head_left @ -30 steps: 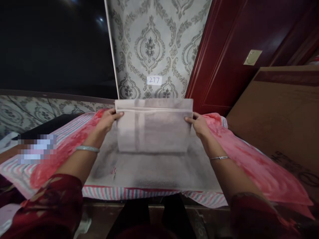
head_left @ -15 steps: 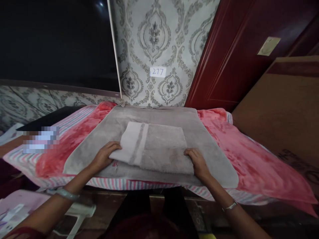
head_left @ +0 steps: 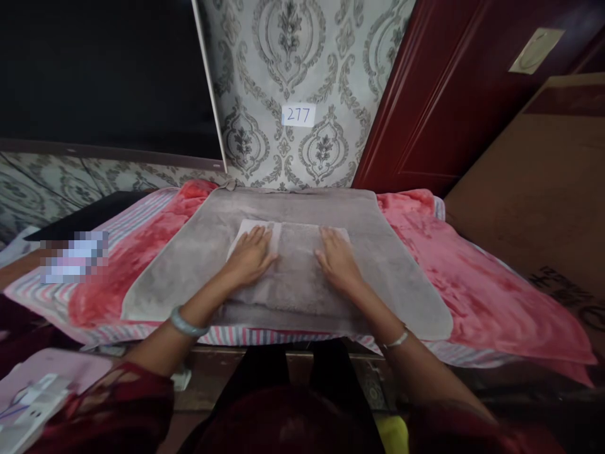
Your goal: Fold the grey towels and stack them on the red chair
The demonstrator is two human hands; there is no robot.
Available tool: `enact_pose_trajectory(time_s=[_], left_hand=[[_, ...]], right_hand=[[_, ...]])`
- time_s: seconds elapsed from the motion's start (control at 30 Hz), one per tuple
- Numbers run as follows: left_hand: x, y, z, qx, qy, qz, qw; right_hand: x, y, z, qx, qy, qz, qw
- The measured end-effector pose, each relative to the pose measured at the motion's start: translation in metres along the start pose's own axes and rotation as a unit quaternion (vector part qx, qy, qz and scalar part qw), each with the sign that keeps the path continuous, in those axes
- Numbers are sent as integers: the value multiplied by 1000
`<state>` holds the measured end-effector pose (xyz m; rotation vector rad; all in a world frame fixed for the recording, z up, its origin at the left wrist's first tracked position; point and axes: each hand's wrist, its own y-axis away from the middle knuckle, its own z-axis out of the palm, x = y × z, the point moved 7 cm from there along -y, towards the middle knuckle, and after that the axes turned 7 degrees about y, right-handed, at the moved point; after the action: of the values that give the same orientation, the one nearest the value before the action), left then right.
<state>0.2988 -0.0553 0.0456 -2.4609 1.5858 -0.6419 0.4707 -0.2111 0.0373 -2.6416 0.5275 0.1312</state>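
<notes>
A small folded grey towel (head_left: pixel 293 268) with a pale striped band lies on a larger grey towel (head_left: pixel 397 265) spread over a pink-red blanket (head_left: pixel 472 277). My left hand (head_left: pixel 249 257) rests flat on the left half of the folded towel, fingers stretched out. Flat on its right half lies my right hand (head_left: pixel 336 260), fingers also extended. Both hands press on the towel and hold nothing. A bangle sits on each wrist.
A patterned wall with a paper label "277" (head_left: pixel 299 115) stands behind. A dark red door (head_left: pixel 439 101) is at the right, a brown cardboard sheet (head_left: pixel 534 183) beside it. A dark screen (head_left: pixel 94 75) fills the upper left. A striped sheet (head_left: pixel 265 335) edges the front.
The towel, held up by its two sides, was laid down folded on the larger towel. My hands left its edges and now lie flat on top of it.
</notes>
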Motion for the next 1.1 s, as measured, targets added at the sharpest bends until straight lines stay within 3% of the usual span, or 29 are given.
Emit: enact_pose_trajectory(time_s=[0.07,0.13,0.27,0.37,0.6,0.77,0.93,1.1], left_hand=[[12,-9,22,-37,-37,-17,998],[8,-7,41,-85,-49,-49,994],[-5,4,58,-129,-37,-75,988],[-7,5,57,-133,-36,-77,987],[-5,4,58,-143,-52,-83,985],[-4,3,59,-140,-43,-81,986],[2,4,46,-116,-13,-66,991],[34,38,24,-64,0,22,998]], right_hand=[[-20,-10,20,-63,32,7,997],[-30,-8,41,-122,52,6,991],[-27,4,58,-170,60,-2,984],[-4,9,54,-176,71,14,982],[81,48,48,-173,84,130,973],[99,59,50,-156,73,132,976],[80,51,31,-122,99,141,977],[8,30,12,-85,57,3,995]])
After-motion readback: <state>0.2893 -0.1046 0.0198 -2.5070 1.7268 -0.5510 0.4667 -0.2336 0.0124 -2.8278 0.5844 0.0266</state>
